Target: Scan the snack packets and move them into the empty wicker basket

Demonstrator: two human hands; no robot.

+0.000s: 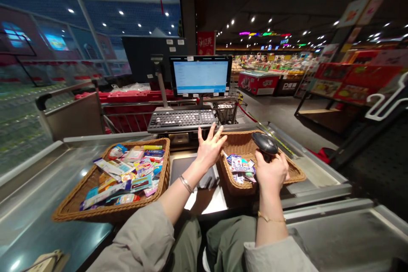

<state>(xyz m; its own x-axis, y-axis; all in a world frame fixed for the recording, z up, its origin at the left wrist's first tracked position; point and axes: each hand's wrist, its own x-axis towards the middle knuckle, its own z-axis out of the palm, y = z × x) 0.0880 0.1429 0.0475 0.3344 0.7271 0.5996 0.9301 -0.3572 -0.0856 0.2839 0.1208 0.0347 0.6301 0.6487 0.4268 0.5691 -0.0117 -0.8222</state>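
My right hand (271,171) is wrapped round the handle of a black barcode scanner (265,143), held over the right wicker basket (295,172). In that basket lies a small heap of packaged items (241,168), mostly blue and white. My left hand (210,146) is open with its fingers spread, just in front of the right end of the black keyboard (181,120) and near the basket's left rim. Nothing is in it. A larger wicker basket (166,165) on the left is filled with several colourful small packages (134,170).
Behind the keyboard a lit monitor (201,75) stands on the counter. The metal counter (28,195) runs along the left, and another metal surface (347,233) is at the right. Shopping carts (137,117) stand beyond. A white hook (387,100) juts in at the far right.
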